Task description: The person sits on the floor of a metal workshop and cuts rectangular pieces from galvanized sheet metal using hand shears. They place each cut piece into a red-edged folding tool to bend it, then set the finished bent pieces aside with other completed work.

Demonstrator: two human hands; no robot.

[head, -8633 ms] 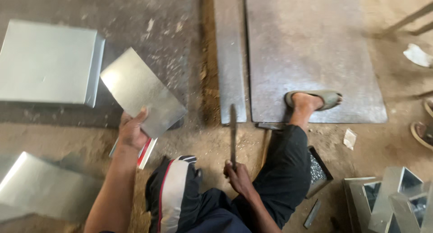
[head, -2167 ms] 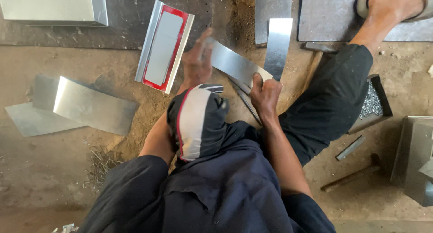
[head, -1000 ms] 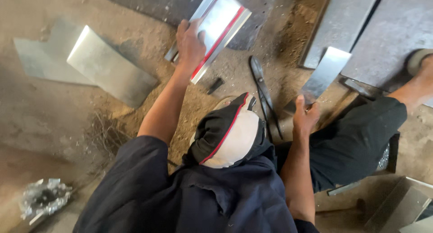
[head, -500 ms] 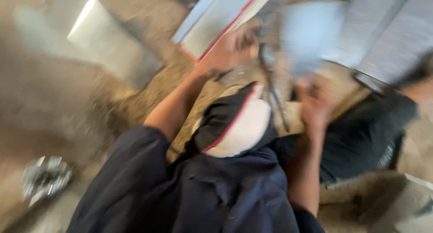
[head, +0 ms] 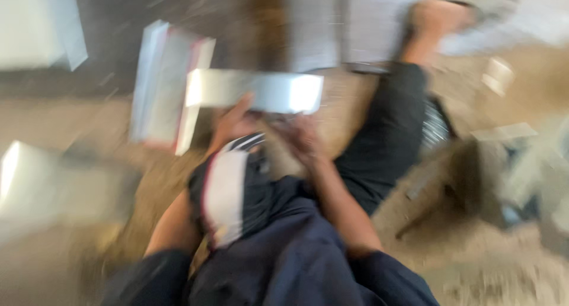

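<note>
Both of your hands have come together since half a second ago, when the left one was at the red-edged panel and the right one was low beside the long tool. Now your left hand (head: 234, 121) and your right hand (head: 302, 137) are under one shiny metal strip (head: 255, 92), which lies flat and wide across the middle of the view, just above your knee. Your left hand seems closed on the lower edge of the strip. For your right hand I cannot tell if it grips or only touches, because the picture is much blurred. I judge that the work has passed from the panel to this strip, and the strip is now lifted off the floor.

Left of the strip, and partly behind its left end, the flat panel with the red edge (head: 166, 92) lies tilted on the ground, pale grey in the middle. At the far left a pale folded sheet (head: 41, 27) rests on the dark mat. At the near left another bright sheet (head: 53, 181) lies on the sandy floor (head: 474, 264). On the far right, your foot (head: 435, 15) rests on a grey metal plate (head: 367, 27). Small pale scraps (head: 498, 75) lie to the right of your leg; no label can be seen on anything.
</note>
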